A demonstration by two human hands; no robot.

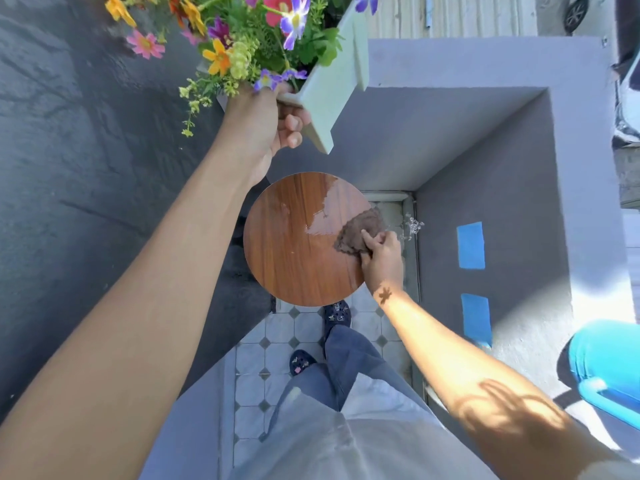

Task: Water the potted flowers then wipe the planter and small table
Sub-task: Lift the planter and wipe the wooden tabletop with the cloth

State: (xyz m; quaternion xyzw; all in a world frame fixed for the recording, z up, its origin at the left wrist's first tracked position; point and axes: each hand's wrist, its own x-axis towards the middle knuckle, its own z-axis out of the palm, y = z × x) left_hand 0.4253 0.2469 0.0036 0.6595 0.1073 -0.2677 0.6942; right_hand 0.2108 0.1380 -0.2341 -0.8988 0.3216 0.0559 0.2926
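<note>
The planter, full of flowers, is held tilted above the worktop's far edge, left hand grip clamped on its rim. At the wet right edge, the right hand grip pinches a brown cloth against the surface.

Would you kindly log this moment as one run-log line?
left hand lifts planter | right hand wipes table with cloth | water remains

Harsh sunlight from the right, wide-angle edge distortion, blurred flowers.
</note>
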